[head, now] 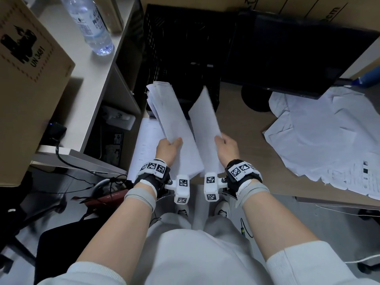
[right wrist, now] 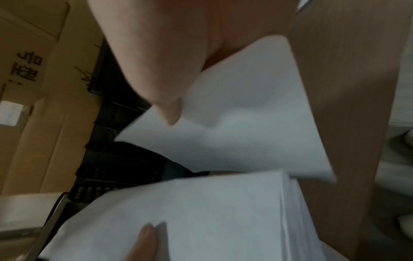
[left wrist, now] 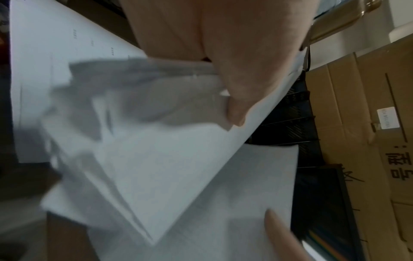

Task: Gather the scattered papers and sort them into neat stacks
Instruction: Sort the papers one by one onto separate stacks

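Observation:
My left hand (head: pixel 169 145) grips a thick bundle of white papers (head: pixel 172 122) by its near edge, thumb on top, the far end slanting up to the left. My right hand (head: pixel 224 144) pinches a single white sheet (head: pixel 205 118) just to the right of the bundle. In the left wrist view the thumb (left wrist: pixel 236 98) presses on the bundle (left wrist: pixel 156 167). In the right wrist view the thumb (right wrist: pixel 161 91) lies on the sheet (right wrist: pixel 245 123), with the bundle (right wrist: pixel 201 211) below it. A printed sheet (head: pixel 146 140) lies flat on the desk under the left hand. A loose heap of papers (head: pixel 329 140) spreads at the right.
A black mesh crate (head: pixel 181 48) stands behind the papers, a dark monitor (head: pixel 298 52) on a round base to its right. A water bottle (head: pixel 90 23) and a cardboard box (head: pixel 26 79) sit on the shelf unit at left. The wooden desk (head: pixel 242 124) shows between the piles.

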A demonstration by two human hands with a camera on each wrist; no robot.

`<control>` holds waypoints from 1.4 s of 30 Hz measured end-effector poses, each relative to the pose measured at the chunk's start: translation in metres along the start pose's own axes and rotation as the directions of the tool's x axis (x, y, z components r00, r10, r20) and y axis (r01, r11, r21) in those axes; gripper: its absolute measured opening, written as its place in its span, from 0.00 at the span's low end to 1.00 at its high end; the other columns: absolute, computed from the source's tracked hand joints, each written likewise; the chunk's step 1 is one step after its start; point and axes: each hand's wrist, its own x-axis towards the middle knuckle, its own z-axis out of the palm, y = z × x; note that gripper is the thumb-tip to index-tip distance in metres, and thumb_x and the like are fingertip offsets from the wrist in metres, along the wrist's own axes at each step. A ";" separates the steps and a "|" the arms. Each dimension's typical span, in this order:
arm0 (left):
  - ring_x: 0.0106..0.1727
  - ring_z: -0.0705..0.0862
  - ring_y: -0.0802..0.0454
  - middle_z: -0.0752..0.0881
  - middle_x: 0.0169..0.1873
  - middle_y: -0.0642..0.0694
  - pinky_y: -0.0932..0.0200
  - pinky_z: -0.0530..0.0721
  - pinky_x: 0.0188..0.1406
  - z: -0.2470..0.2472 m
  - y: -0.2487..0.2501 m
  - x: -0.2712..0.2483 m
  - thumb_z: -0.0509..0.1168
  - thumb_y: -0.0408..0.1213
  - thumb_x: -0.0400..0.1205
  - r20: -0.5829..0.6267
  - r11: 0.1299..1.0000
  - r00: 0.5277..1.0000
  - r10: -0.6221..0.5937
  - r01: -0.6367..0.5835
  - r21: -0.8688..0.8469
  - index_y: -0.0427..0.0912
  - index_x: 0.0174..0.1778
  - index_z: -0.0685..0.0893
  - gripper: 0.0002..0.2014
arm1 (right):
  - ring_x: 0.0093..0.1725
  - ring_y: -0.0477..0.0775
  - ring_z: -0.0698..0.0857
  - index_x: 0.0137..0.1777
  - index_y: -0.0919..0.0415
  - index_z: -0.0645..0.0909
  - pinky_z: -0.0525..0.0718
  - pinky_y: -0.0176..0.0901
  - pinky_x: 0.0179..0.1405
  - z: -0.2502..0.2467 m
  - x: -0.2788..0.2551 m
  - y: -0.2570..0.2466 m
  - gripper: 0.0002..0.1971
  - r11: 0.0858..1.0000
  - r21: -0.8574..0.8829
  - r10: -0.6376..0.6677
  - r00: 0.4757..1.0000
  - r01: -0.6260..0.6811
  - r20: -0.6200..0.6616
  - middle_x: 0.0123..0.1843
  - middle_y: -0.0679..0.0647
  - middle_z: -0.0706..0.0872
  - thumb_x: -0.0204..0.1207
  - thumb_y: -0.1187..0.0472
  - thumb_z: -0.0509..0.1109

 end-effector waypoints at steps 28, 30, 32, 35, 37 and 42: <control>0.55 0.90 0.49 0.92 0.47 0.51 0.52 0.85 0.62 -0.032 0.009 -0.009 0.71 0.34 0.84 0.129 0.987 0.979 0.161 -0.157 -0.040 0.45 0.55 0.89 0.05 | 0.82 0.60 0.65 0.88 0.53 0.46 0.65 0.58 0.78 0.020 -0.031 -0.008 0.46 0.957 0.104 0.260 0.961 -0.270 0.098 0.86 0.58 0.60 0.77 0.56 0.71; 0.53 0.90 0.53 0.92 0.47 0.53 0.55 0.85 0.60 -0.038 0.008 -0.011 0.71 0.35 0.85 0.165 0.989 0.975 0.149 -0.146 -0.034 0.46 0.54 0.89 0.04 | 0.81 0.61 0.67 0.87 0.55 0.49 0.66 0.57 0.78 0.022 -0.033 -0.010 0.43 0.955 0.078 0.275 0.954 -0.285 0.118 0.85 0.58 0.63 0.77 0.59 0.68; 0.53 0.90 0.55 0.93 0.48 0.53 0.56 0.85 0.61 -0.044 0.006 -0.013 0.71 0.36 0.85 0.222 0.990 0.965 0.137 -0.137 -0.017 0.48 0.51 0.89 0.04 | 0.81 0.61 0.67 0.87 0.55 0.53 0.67 0.58 0.77 0.024 -0.035 -0.010 0.39 0.952 0.045 0.296 0.946 -0.304 0.131 0.84 0.57 0.64 0.78 0.60 0.66; 0.53 0.90 0.54 0.93 0.47 0.53 0.57 0.85 0.61 -0.051 0.004 -0.016 0.70 0.36 0.85 0.278 0.989 0.951 0.137 -0.149 0.022 0.48 0.49 0.90 0.04 | 0.81 0.62 0.66 0.87 0.57 0.55 0.66 0.58 0.77 0.029 -0.036 -0.010 0.37 0.938 0.024 0.340 0.932 -0.345 0.125 0.84 0.59 0.64 0.79 0.62 0.63; 0.54 0.90 0.54 0.92 0.48 0.53 0.60 0.84 0.60 -0.056 0.002 -0.015 0.70 0.35 0.85 0.257 0.988 0.956 0.142 -0.151 0.016 0.45 0.54 0.89 0.04 | 0.81 0.63 0.66 0.87 0.58 0.54 0.65 0.58 0.77 0.033 -0.037 -0.009 0.36 0.927 0.024 0.368 0.922 -0.374 0.122 0.84 0.60 0.64 0.79 0.64 0.62; 0.59 0.90 0.51 0.92 0.53 0.49 0.53 0.84 0.66 -0.071 -0.007 -0.014 0.70 0.35 0.85 0.202 0.991 0.971 0.131 -0.136 0.010 0.38 0.63 0.88 0.11 | 0.70 0.63 0.77 0.77 0.64 0.70 0.74 0.58 0.68 0.050 -0.035 0.003 0.25 0.895 0.003 0.441 0.888 -0.445 0.132 0.71 0.58 0.77 0.79 0.60 0.62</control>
